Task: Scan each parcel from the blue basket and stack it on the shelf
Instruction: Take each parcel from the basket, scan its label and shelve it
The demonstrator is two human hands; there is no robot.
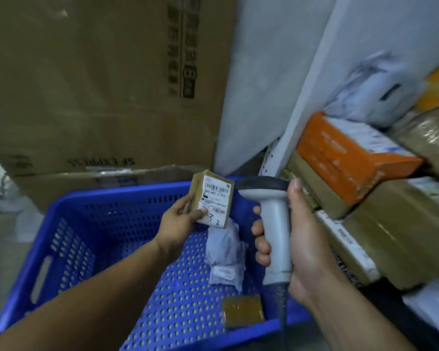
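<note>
Head-worn wide-angle view, forward and down, close above blue basket (69, 249), shelf (311, 97) at right.

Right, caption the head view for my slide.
Left hand holds a labelled parcel beside the scanner in the right hand, over the blue basket.

Left forearm bare, enters from lower left, reaches up and right. Left hand (178, 225) raised, thumb tip pressed on front face of small parcel (214, 196), fingers along its left edge; parcel pinched. Right forearm bare, enters from lower right. Right hand (303, 239) wrapped round handle of barcode scanner (274, 219): fingers curled on handle's left side, thumb straight up along right. Hands near, not touching.
</note>
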